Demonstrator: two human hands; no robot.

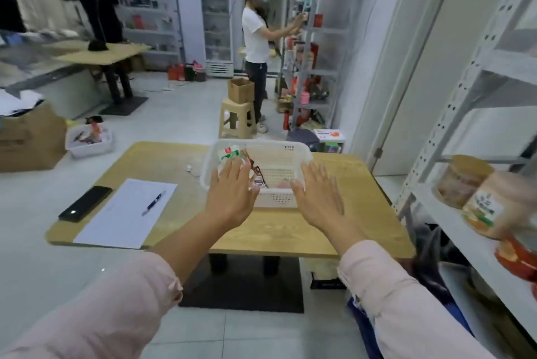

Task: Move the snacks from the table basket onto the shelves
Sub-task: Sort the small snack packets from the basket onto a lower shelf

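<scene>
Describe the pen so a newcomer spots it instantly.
On the left half of the wooden table lies a white sheet of paper. The pen lies slanted near that sheet's right edge, slim and dark-and-white, unlike the flat black phone beside the paper.

Head-worn view, down toward basket [276, 197]

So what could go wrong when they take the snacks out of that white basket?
1. The left hand and right hand are both open over the basket, holding nothing. A quick grab at the snack packets might slide or tip the light-looking basket.
2. The jars sit near the front edge of the shelf on the right, so pushing snacks in beside them could knock one off.
</scene>
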